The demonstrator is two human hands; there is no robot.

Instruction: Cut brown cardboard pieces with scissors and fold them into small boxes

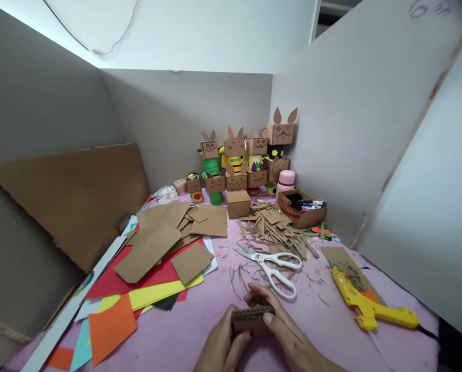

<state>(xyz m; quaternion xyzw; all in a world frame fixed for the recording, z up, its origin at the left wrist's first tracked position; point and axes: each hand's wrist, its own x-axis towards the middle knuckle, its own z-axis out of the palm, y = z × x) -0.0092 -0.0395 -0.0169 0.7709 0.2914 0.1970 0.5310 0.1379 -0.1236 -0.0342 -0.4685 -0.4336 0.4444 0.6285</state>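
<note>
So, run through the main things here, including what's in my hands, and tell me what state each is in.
Held cardboard: gripped between left hand and right hand
Scissors: slightly open, lying flat
Glue gun: lying on its side; on or off can't be told
Pink bottle: upright, capped
Pen box: open-topped, pens sticking out
Plain cardboard box: top closed
Cardboard strips: loose heap
Paper cup: upright

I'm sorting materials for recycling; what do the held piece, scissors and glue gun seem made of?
Held piece: matte brown corrugated cardboard, by its fluted edge. Scissors: grey blades with a metallic sheen, probably steel; smooth white handles, likely plastic. Glue gun: smooth yellow body, likely hard plastic.
</note>
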